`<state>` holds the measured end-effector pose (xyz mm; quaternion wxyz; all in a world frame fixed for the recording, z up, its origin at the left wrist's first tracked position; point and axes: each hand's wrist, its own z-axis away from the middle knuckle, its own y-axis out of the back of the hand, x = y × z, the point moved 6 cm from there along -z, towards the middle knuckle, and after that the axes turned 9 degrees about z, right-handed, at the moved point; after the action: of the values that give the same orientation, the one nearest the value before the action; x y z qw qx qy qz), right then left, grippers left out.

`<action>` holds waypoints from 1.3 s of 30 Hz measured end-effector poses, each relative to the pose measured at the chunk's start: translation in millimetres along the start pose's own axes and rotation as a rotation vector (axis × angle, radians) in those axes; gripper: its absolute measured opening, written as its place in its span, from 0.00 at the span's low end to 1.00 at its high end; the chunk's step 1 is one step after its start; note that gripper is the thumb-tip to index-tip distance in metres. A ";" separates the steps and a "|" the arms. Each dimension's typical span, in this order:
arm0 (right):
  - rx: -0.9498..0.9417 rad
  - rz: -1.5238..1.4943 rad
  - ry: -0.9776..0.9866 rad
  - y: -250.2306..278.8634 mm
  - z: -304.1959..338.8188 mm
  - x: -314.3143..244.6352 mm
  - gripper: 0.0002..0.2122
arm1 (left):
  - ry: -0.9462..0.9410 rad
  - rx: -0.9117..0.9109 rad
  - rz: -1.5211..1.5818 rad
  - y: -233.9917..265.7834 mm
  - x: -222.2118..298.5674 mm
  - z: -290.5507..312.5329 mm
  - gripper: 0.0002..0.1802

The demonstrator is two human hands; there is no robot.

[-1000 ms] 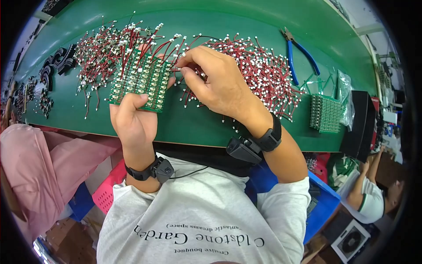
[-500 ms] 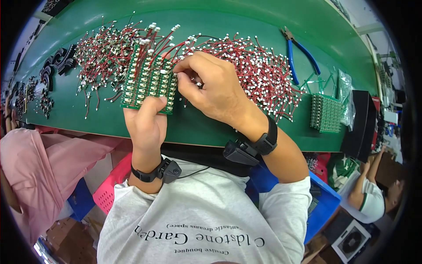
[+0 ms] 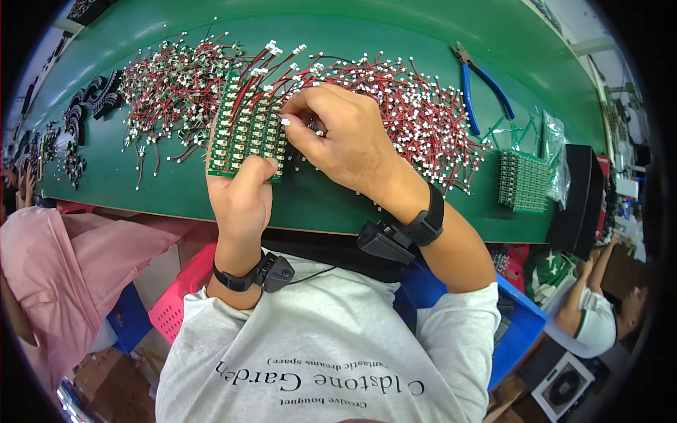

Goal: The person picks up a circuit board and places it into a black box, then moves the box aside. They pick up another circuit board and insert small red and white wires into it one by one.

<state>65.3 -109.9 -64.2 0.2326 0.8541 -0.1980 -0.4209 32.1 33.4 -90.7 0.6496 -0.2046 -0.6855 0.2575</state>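
Note:
My left hand [image 3: 243, 194] grips a green circuit board panel [image 3: 247, 144] by its near edge, thumb on top. Rows of small white connectors cover the panel. Red wires with white plugs [image 3: 271, 49] rise from its far part. At the panel's right edge, my right hand [image 3: 342, 134] is closed, thumb and forefinger pinched on a small white plug [image 3: 285, 122]. Where that plug's wire runs is hidden behind the fingers. Just beyond my right hand spreads a heap of red wires with white plugs [image 3: 430, 120].
Left of the panel lies a pile of small boards with red wires [image 3: 166, 92]. Black connector strips [image 3: 95, 99] sit farther left. Blue-handled cutters [image 3: 483, 88], a stack of green panels [image 3: 523, 181] and a clear plastic bag [image 3: 556, 158] are on the right. People sit at both sides.
The panel and my left hand have shifted slightly right and tilted a little. The wires on the panel moved right with it. My right hand stays nearly in place; a white plug now shows at its fingertips.

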 end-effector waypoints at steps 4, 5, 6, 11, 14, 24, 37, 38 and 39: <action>0.009 -0.005 0.002 1.1 0.6 -2.0 0.05 | 0.006 0.003 -0.016 -1.1 0.6 -0.6 0.36; 0.004 0.007 0.004 1.1 0.1 -2.9 0.05 | 0.005 0.004 -0.017 -0.5 0.5 0.2 0.36; 0.000 0.020 0.005 1.2 -0.2 -2.9 0.05 | 0.007 -0.007 -0.021 -0.5 -0.8 0.5 0.37; 0.028 0.015 0.018 0.4 2.5 -2.2 0.05 | -0.008 -0.017 -0.061 -1.5 -1.7 1.7 0.39; 0.028 0.018 0.034 1.0 0.0 -5.3 0.05 | -0.014 -0.003 -0.061 -0.8 0.8 0.8 0.40; 0.045 0.010 0.015 2.4 0.8 -2.8 0.04 | -0.004 0.000 -0.038 -0.7 -1.3 1.1 0.42; 0.129 0.153 0.167 1.3 5.1 -13.7 0.07 | 0.000 -0.071 -0.140 -5.3 -2.2 4.6 0.42; 0.124 0.142 0.169 1.4 4.6 -12.9 0.07 | 0.001 -0.072 -0.139 -6.3 -1.5 3.7 0.42; 0.117 0.129 0.171 1.1 4.8 -12.7 0.07 | -0.009 -0.050 -0.130 -6.1 0.0 3.2 0.42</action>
<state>54.0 -105.1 -58.2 0.2248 0.8846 -0.2563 -0.3182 29.2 28.4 -87.1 0.6564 -0.1745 -0.7066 0.1984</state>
